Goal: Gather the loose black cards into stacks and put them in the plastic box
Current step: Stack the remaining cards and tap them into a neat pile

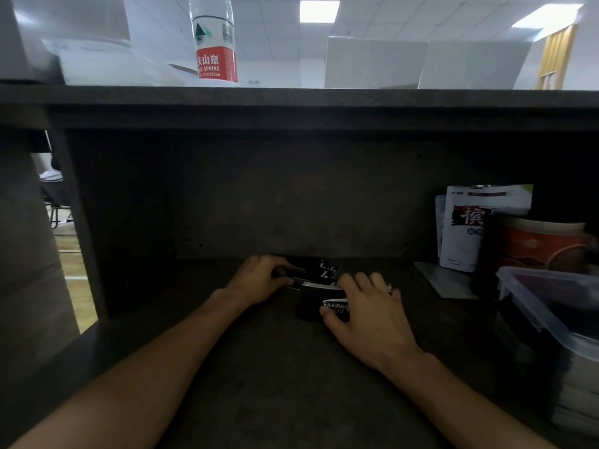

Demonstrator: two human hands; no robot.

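Note:
Loose black cards [321, 270] with white print lie on the dark desk against the back panel. My left hand [262, 278] curls its fingers over the left part of that pile. A squared stack of black cards [316, 303] sits just in front, and my right hand [366, 307] holds it, thumb on the printed top card and fingers over the far edge. The clear plastic box [547, 306] stands at the right edge of the desk, partly cut off by the frame.
A red paper cup [538, 244] and white packets [466, 228] stand behind the box at the right. A grey mat [444, 281] lies beside them. A water bottle [215, 40] stands on the shelf above the desk.

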